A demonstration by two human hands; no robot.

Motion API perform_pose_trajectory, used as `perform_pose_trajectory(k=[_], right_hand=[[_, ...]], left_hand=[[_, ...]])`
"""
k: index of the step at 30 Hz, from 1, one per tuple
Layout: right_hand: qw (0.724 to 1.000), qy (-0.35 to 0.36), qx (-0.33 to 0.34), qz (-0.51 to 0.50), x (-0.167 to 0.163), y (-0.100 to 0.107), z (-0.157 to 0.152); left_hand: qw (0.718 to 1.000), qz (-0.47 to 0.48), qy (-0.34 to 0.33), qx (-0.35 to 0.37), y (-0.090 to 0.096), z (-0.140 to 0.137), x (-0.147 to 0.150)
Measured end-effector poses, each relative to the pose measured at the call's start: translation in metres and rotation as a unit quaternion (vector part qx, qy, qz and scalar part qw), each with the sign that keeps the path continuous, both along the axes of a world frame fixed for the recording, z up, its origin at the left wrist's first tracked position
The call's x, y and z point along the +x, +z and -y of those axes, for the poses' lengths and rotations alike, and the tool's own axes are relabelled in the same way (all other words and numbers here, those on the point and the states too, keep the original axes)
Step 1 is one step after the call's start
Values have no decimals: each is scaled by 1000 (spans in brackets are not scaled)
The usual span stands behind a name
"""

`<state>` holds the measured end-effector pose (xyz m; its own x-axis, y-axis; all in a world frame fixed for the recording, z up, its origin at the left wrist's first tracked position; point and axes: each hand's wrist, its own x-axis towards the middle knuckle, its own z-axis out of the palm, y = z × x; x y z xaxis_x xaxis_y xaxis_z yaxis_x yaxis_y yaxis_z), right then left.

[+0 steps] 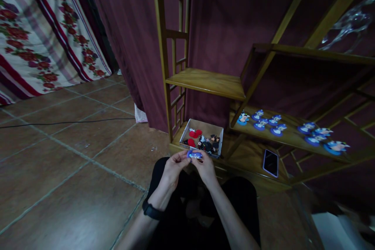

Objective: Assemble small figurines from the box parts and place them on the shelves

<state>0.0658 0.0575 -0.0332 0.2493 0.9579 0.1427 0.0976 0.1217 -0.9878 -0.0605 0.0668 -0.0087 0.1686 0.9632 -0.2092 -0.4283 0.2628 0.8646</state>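
Note:
Between my two hands I hold a small blue-and-white figurine [195, 155], lying sideways above my knees. My left hand [175, 168] grips its left end with the fingers closed, and a dark band is on that wrist. At the other end, my right hand [206, 167] pinches it with thumb and fingers. Just beyond my hands stands an open white box [221, 137] with red and black small figures inside. Similar blue figurines [277, 129] stand in a group on the shelf to the right.
A wooden shelf unit [205, 82] rises in front of a maroon curtain [134, 39]. A phone [270, 163] lies on the lowest board at right. A black cable [73, 122] crosses the tiled floor at left. A floral cloth [43, 39] hangs at far left.

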Motion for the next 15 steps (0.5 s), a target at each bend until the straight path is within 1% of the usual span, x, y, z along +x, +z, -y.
perform_pose_trajectory(k=[2,4,6,11,15], right_hand=[[1000,2,-7,0,0,3,1],[1000,5,-14,16,1,7,2],[999,8,-12,52,2,10,3],[989,19,1,146,8,16,3],[986,34,29,163,12,22,5]], left_hand=[[1000,6,-12,-14,-2,3,0],[1000,2,-3,-17,-3,4,-1],[1000,-10,7,-15,-3,4,-2],[999,-28,5,-15,-2,2,-4],[1000,-20,-6,-19,0,2,-6]])
